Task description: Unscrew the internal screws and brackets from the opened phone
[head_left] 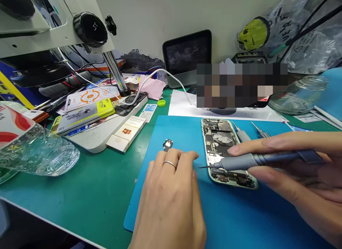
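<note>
My right hand (296,174) holds a grey precision screwdriver (237,162) between thumb and fingers. Its thin tip points left, over the near left edge of an opened phone (221,138). The phone lies face up on the blue mat (171,129), with its circuit boards and inner parts bare. My left hand (172,184), with a ring on one finger, rests on the mat left of the phone, fingers bent down. Beyond its fingertips sticks out a small phone part with a flex cable (167,144). The fingertips themselves are hidden, but they appear closed on the cable.
Two more screwdrivers (242,134) lie beyond the phone. On the left are a microscope stand (113,69), boxes (85,115) and a plastic bottle (40,145). A tablet-like screen (187,51) stands at the back, a glass jar (299,95) at right. A white cable (171,76) arches across.
</note>
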`<control>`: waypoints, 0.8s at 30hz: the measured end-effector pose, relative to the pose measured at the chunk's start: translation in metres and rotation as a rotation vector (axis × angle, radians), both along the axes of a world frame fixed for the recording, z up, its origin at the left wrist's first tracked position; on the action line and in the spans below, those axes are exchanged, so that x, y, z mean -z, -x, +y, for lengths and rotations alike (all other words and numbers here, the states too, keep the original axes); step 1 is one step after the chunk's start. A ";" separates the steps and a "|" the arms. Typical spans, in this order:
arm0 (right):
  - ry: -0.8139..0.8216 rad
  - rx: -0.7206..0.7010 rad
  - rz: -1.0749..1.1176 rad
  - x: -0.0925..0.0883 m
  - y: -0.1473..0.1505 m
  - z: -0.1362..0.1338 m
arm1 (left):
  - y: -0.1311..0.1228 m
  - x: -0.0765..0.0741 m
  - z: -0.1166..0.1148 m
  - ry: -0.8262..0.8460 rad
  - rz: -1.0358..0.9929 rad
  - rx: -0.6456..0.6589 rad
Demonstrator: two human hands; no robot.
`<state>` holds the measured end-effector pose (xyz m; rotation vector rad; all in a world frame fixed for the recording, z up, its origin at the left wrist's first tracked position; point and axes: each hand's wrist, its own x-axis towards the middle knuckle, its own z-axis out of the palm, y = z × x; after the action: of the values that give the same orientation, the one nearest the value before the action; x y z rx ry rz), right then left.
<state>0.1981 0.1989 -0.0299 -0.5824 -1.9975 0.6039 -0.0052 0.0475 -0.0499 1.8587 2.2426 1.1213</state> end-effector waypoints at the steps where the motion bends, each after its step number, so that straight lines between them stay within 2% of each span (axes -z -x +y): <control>1: 0.040 0.006 0.025 -0.001 0.000 -0.001 | 0.000 0.000 0.000 0.007 0.007 0.009; 4: 0.123 0.009 0.064 -0.003 0.000 0.000 | 0.002 -0.001 0.001 0.023 0.019 0.048; 11: 0.198 0.079 0.074 0.003 -0.004 0.004 | 0.005 -0.003 0.001 0.002 0.010 0.092; 24: 0.150 0.093 0.047 -0.002 -0.005 0.000 | 0.004 -0.002 0.001 -0.033 -0.041 0.103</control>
<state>0.2033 0.1992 -0.0280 -0.7406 -1.8816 0.7077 -0.0091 0.0486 -0.0480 1.9205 2.0932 1.1748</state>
